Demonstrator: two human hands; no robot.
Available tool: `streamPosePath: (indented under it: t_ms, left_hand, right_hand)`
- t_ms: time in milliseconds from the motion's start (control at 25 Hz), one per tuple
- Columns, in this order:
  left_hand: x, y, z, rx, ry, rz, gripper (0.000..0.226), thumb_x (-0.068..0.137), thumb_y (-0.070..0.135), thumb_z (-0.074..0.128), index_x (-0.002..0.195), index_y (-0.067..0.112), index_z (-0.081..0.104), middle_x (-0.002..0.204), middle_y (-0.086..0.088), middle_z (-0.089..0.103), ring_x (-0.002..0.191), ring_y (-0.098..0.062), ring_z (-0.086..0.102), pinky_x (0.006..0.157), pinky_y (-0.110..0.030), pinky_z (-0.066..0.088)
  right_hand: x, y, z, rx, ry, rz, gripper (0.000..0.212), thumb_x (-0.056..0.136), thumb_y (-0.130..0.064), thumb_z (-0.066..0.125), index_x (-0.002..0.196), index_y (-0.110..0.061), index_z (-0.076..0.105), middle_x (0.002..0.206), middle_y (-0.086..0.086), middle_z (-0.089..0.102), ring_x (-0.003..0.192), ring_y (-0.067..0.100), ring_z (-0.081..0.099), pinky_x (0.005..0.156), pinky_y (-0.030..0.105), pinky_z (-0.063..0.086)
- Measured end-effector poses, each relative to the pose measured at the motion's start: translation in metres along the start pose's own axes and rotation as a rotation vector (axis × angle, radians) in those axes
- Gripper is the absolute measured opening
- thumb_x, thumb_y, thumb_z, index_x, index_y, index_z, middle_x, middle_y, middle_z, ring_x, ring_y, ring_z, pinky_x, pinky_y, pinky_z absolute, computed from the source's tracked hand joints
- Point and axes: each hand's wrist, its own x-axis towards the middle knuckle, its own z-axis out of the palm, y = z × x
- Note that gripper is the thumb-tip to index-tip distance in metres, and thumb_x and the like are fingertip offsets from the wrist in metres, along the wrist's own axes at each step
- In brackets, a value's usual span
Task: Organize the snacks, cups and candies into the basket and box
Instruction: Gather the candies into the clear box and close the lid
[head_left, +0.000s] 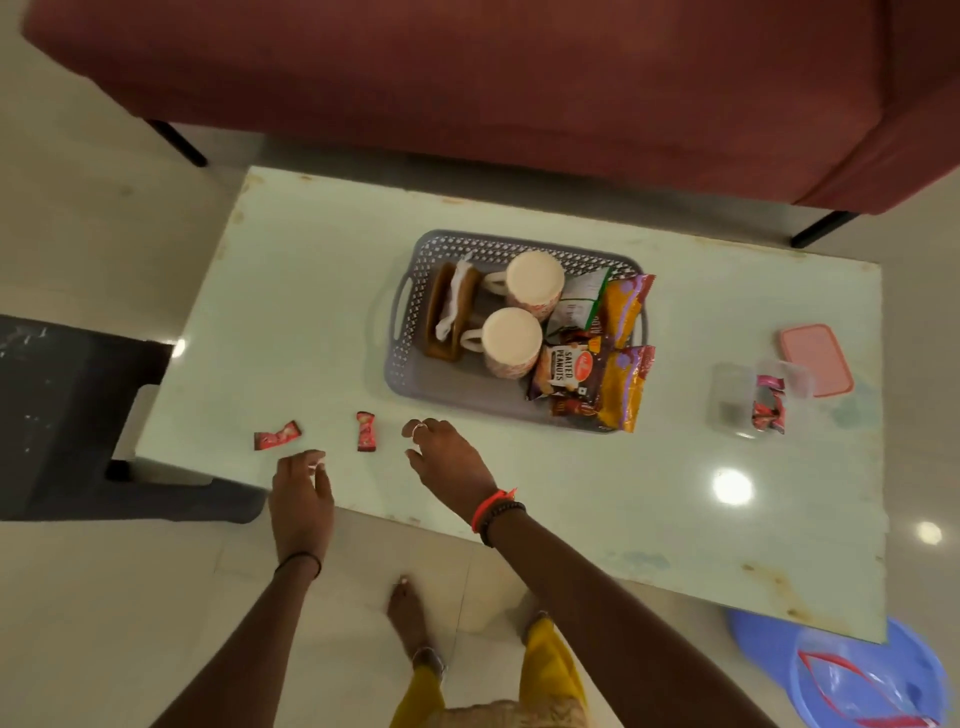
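Observation:
A grey perforated basket (410, 317) sits mid-table holding two upturned white cups (535, 280), a brown holder with tissue and several snack packets (618, 384). Two red candies lie loose near the table's front edge, one (277, 435) at the left and one (365, 431) to its right. A clear box (732, 400) at the right holds a few pink-red candies (768, 408). My left hand (304, 493) hovers open just below the left candy. My right hand (447, 460) is open with fingers spread, just right of the second candy. Neither hand touches a candy.
A pink lid (815, 358) lies beside the clear box. A maroon sofa (467, 78) stands behind the pale green table (291, 291). A dark stool (62, 415) is at the left, a blue tub (872, 675) under the table's right corner. My foot (410, 618) stands on the tiled floor.

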Motion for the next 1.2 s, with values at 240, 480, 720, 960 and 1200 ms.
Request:
streamPosePath:
  t_ms: [240,480,720,960,1200]
  left_hand:
    - [0.066,-0.063,-0.009,0.175,-0.17,0.067,0.045,0.088,0.005,0.057,0.131,0.009,0.044,0.136,-0.015,0.048,0.12,-0.037,0.05,0.097,-0.051,0.046]
    - [0.097,-0.093,-0.009,0.147,-0.184,0.125,0.023,0.09,0.021,0.057,0.109,0.01,0.061,0.111,-0.013,0.059,0.097,-0.034,0.056,0.082,-0.047,0.045]
    - [0.109,-0.08,-0.024,-0.117,-0.105,0.15,0.022,0.091,0.028,0.057,0.107,0.014,0.063,0.107,-0.006,0.062,0.097,-0.022,0.059,0.086,-0.038,0.042]
    - [0.108,-0.018,-0.038,-0.436,-0.141,0.212,0.012,0.09,0.021,0.059,0.1,0.016,0.063,0.106,-0.005,0.059,0.084,-0.008,0.06,0.07,-0.007,0.041]
    - [0.09,0.083,-0.027,-0.521,-0.185,0.388,0.014,0.089,0.018,0.06,0.102,0.013,0.063,0.102,-0.007,0.058,0.081,-0.003,0.057,0.072,0.001,0.04]
  right_hand:
    - [0.045,-0.022,0.052,-0.115,0.04,0.083,0.033,0.095,-0.011,0.045,0.127,-0.006,0.05,0.118,0.014,0.054,0.109,0.028,0.052,0.083,0.037,0.05]
    - [0.075,-0.035,0.089,-0.127,0.098,0.182,0.03,0.092,-0.011,0.05,0.121,-0.007,0.053,0.111,0.016,0.055,0.102,0.03,0.055,0.074,0.037,0.051]
    - [0.087,-0.04,0.107,-0.133,0.119,0.236,0.023,0.093,-0.005,0.047,0.115,-0.005,0.053,0.109,0.016,0.056,0.101,0.03,0.057,0.074,0.037,0.053]
    - [0.073,-0.039,0.076,0.332,0.288,0.462,0.025,0.083,-0.003,0.052,0.107,-0.001,0.059,0.115,0.011,0.061,0.086,0.019,0.063,0.065,0.015,0.048]
    - [0.009,-0.014,0.011,0.603,0.566,0.546,0.015,0.081,-0.009,0.063,0.09,-0.017,0.053,0.081,0.001,0.062,0.071,0.016,0.059,0.057,0.014,0.043]
